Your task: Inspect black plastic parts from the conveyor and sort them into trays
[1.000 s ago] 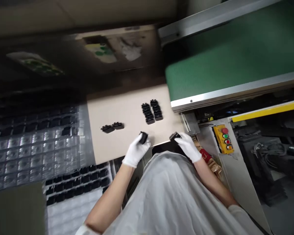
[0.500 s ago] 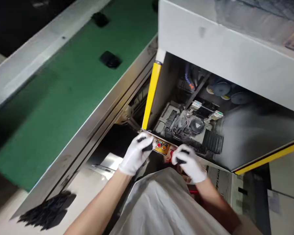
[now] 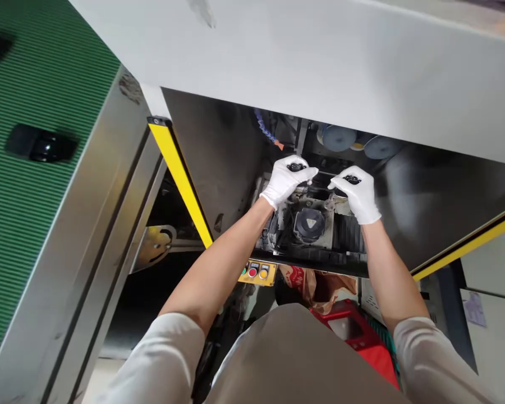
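Observation:
Both my hands wear white gloves and reach into the open bay of a grey machine (image 3: 278,50). My left hand (image 3: 285,180) is closed on a small black part (image 3: 295,166), held above the metal fixture (image 3: 309,221). My right hand (image 3: 357,192) grips a second small black part (image 3: 352,179) just to the right, over the same fixture. The two hands are a short gap apart, at about the same height.
A green conveyor belt (image 3: 29,235) runs along the left and carries a black part (image 3: 40,143). Yellow bars (image 3: 179,179) frame the bay. A yellow button box (image 3: 257,272) hangs below the fixture, and a red bin (image 3: 351,328) stands underneath.
My view swung from the beige work surface and trays to the machine. Both hands, each with a black part, rose from near the button box into the bay.

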Available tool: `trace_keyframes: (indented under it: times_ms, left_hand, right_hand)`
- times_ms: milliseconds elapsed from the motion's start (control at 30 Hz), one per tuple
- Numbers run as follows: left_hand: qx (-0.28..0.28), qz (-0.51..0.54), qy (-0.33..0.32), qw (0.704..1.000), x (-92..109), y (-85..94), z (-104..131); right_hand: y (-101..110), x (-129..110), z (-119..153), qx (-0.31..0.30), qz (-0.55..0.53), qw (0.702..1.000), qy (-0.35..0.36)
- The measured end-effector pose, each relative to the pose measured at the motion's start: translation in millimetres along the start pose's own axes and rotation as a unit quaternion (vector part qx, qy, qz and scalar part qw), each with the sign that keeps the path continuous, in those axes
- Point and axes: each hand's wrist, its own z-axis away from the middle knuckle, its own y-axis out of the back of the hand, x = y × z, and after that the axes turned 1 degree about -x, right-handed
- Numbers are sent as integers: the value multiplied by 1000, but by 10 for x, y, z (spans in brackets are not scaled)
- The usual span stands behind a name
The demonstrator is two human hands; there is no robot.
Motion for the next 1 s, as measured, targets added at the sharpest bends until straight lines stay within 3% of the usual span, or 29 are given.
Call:
trace_keyframes:
  times_ms: [167, 300, 367, 433, 500, 567, 633, 700, 867, 1000]
  left_hand:
    - [-10, -82, -75, 994, 12, 18, 91]
    - [-26, -72, -66, 995, -33, 69, 92]
    - [-52, -85, -45, 994, 49, 123, 41]
    - [-128, -114, -4, 985, 208, 157, -68]
    - [-222, -169, 55, 959, 390, 139, -215]
    - [-271, -276, 122, 914, 521, 76, -349]
    - [-270, -392, 156, 866, 567, 8, -420]
    - [-246, -439, 146, 851, 546, -25, -422]
    - [-212, -403, 140, 879, 474, -8, -342]
    - [-191, -367, 133, 900, 432, -23, -294]
  right_hand:
    - [-13, 40, 140, 29, 0, 998, 49]
    - [69, 42, 133, 3, 24, 999, 37]
    - [148, -30, 46, -53, 35, 998, 0]
    - [214, -143, -95, -147, 55, 987, -45]
    - [233, -268, -258, -243, 136, 956, -90]
    - [194, -373, -391, -311, 242, 909, -134]
    - [124, -438, -457, -338, 318, 870, -165]
    - [60, -469, -460, -326, 356, 858, -175]
    - [23, -442, -416, -285, 393, 854, -184]
    - [80, -340, -424, -269, 276, 899, -210]
